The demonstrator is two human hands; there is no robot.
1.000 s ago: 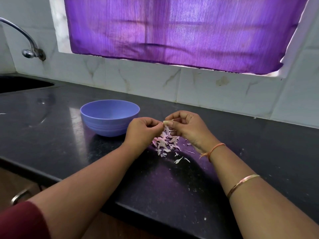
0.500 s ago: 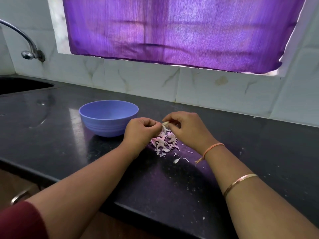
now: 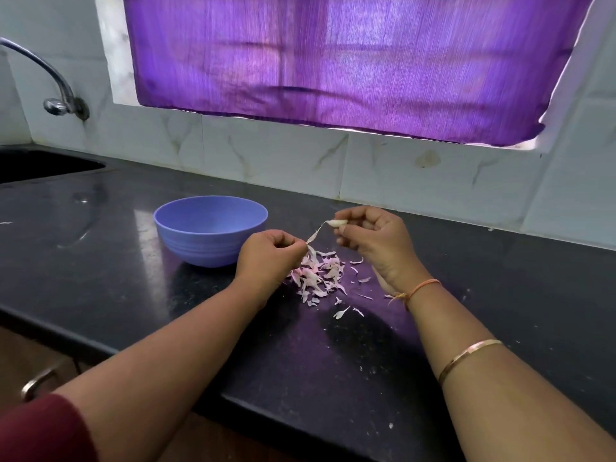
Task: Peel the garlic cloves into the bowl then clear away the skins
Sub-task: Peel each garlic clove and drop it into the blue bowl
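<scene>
While a strip of skin (image 3: pixel 316 233) spans the two hands, right hand (image 3: pixel 373 241): fingers curled, thumb and fingertips pinching the garlic clove (image 3: pixel 337 223) by its right end.
Left hand (image 3: pixel 270 258): curled, pinching the lower end of the strip; sits lower than the right hand and nearer the bowl (image 3: pixel 210 258).
Clove, location: held in the air above the pile of skins (image 3: pixel 320 275), right of the bowl, touching neither.
Risk, at the grip: the pinch covers little of the clove; a hard pull on the strip could tug it out of the fingers onto the counter (image 3: pixel 333 361).
Risk, at the strip: thin and twisted; may tear short and leave skin on the clove.
Risk, at the pile: light, loosely scattered flakes; a dropped clove could get lost among them.
Risk, at the bowl: just beside the left hand; a stray skin could fall in. Contents not visible.
Clove, long axis: roughly level, running left to right across the view.
Clove, pointing: tapered end toward the left hand, where the strip leaves it; other end hidden in the fingers.
</scene>
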